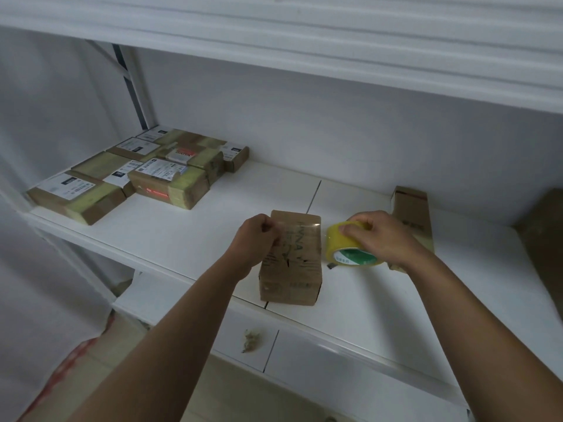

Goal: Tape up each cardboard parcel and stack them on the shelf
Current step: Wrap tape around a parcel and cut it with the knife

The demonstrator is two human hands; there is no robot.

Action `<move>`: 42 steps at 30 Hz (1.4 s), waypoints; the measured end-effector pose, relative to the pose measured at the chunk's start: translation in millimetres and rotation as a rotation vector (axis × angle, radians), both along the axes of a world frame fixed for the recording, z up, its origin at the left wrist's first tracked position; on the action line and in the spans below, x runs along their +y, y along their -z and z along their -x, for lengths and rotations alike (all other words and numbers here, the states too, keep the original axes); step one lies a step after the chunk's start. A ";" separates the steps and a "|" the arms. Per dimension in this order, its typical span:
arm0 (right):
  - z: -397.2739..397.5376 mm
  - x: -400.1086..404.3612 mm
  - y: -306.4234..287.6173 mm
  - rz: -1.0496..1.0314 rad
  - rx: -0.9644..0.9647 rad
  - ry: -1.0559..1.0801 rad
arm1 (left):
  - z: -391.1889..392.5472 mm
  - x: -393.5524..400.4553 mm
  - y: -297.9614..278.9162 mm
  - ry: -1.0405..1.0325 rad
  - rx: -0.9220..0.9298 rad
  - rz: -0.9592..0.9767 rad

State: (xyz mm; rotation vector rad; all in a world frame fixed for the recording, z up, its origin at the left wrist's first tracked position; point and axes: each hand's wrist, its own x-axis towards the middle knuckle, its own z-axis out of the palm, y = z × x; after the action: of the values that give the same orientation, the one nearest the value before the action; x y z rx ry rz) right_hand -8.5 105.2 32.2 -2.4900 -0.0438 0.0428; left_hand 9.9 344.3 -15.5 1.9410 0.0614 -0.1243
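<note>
A group of taped parcels (143, 175) already lay at the shelf's (350, 300) far left. The left hand (257, 239) pinched the tape end over the upright parcel (292, 263) at the front edge, while the right hand (380, 239) gripped the yellow tape roll (347, 245). Another box (411, 214) behind looked unsealed, probably next.
</note>
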 end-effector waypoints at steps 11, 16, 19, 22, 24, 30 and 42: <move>10.4 -12.2 -8.4 0.099 -0.059 -0.176 | -2.2 9.0 -28.0 -0.065 -0.066 0.219; 10.7 -20.2 7.0 0.134 -0.286 -0.204 | 0.3 10.2 -23.1 -0.108 -0.010 0.240; 11.4 -21.6 26.6 0.404 -0.301 -0.306 | 2.1 10.4 -8.4 -0.107 0.032 0.177; 13.3 -21.1 33.2 0.495 -0.289 -0.357 | 4.4 8.8 3.7 -0.074 0.062 0.056; 14.4 -20.1 32.5 0.553 -0.267 -0.366 | 7.0 6.6 8.3 -0.040 0.055 -0.071; 11.8 -12.7 30.3 0.597 -0.147 -0.366 | 9.5 -0.5 9.4 0.028 -0.030 -0.442; 9.0 -16.5 35.4 0.637 -0.095 -0.359 | 15.7 -16.6 18.3 0.072 -0.102 -0.667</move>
State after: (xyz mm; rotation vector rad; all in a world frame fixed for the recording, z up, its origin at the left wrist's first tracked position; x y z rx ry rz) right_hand -17.5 88.8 -3.2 -3.0827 -0.6017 0.1016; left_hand -5.8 327.6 -33.8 2.6135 -0.0419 -0.0544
